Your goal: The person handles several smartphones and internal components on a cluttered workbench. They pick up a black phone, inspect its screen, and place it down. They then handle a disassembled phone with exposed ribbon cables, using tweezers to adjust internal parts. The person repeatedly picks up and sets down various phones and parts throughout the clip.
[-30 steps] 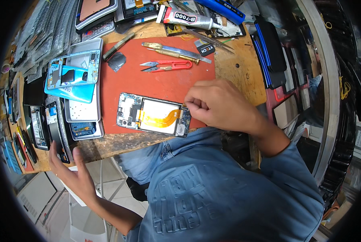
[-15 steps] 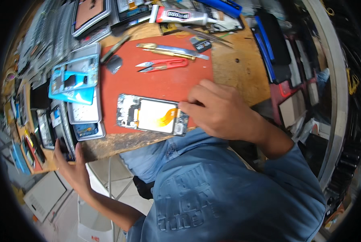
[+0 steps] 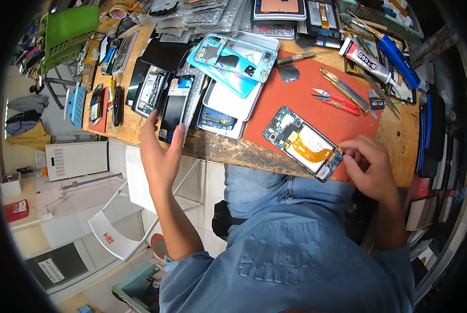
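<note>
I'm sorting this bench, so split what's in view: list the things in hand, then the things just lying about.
In hand:
- opened phone with orange flex cable, touched by the right hand
- black phone screen panel, gripped by the left hand

Lying about:
- red-handled tweezers
- light-blue phone back cover
- white glue tube with black cap
- green plastic basket

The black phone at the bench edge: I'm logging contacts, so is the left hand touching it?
Touching. The head view shows the left hand with fingers on both long sides of the black phone, no gap visible.
</note>
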The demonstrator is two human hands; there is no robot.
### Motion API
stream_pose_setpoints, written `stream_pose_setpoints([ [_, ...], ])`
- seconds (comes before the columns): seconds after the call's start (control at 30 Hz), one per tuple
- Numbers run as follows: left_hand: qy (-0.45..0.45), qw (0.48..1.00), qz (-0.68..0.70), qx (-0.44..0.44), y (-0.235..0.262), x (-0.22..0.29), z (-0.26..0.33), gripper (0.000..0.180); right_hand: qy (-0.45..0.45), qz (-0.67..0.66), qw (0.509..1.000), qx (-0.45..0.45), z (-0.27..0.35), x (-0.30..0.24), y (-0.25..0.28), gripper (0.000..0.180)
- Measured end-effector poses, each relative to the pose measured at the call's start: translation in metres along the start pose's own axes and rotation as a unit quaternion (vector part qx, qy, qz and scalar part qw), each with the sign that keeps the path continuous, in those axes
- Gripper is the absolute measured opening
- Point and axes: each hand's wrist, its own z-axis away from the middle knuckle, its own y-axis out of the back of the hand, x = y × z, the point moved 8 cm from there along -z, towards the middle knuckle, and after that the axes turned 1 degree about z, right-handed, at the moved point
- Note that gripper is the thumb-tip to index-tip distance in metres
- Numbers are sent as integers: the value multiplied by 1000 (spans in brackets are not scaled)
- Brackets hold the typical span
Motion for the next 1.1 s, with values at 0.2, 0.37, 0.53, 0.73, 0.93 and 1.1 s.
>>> stream_pose_setpoints([
  [0.2, 4, 998, -56, -40, -1, 11, -21, 69, -9, -93, 989, 114, 19, 20, 16, 18],
  [0.37, 8, 1000, -13, -16, 27, 13, -3, 64, -25, -93, 983, 156, 26, 17, 25, 18],
  [0.53, 33, 923, 383, -22, 22, 18, 32, 68, 14, -113, 989, 95, 15, -4, 12, 19],
  [0.73, 125, 404, 844, -330, -106, 128, 77, 76, 6, -326, 945, 31, -44, -38, -40, 36],
  [0.93, 105, 582, 721, -362, -142, 149, 85, 43, 2, -376, 927, 17, -70, -11, -25, 29],
  [1.1, 32, 698, 600, -390, -142, 151, 84, 30, -7, -360, 932, 31, -67, -8, -10, 26],
])
